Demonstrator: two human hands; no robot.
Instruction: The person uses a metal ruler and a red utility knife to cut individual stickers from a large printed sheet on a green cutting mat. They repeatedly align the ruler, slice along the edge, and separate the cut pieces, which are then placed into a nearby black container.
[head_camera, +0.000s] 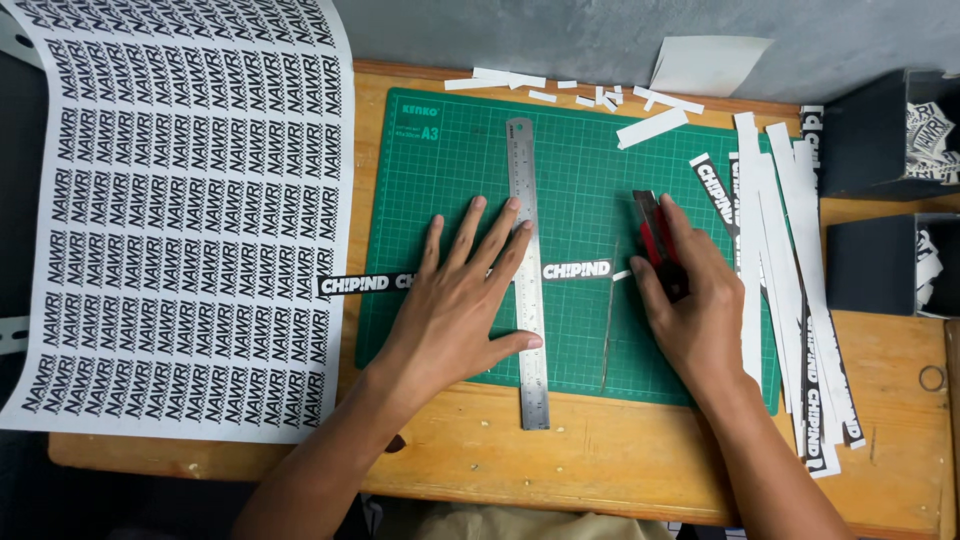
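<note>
Basically, left hand lies flat with fingers spread wide on the steel ruler, pinning it and the black label strip to the green cutting mat so neither slips. Right hand wraps a red utility knife, blade end toward 12 o'clock, parked at 3 o'clock of the ruler. Cut strips pile at 3 o'clock on the tabletop; printed sticker sheet hangs at 9 o'clock; white offcuts scatter at 12 o'clock.
</note>
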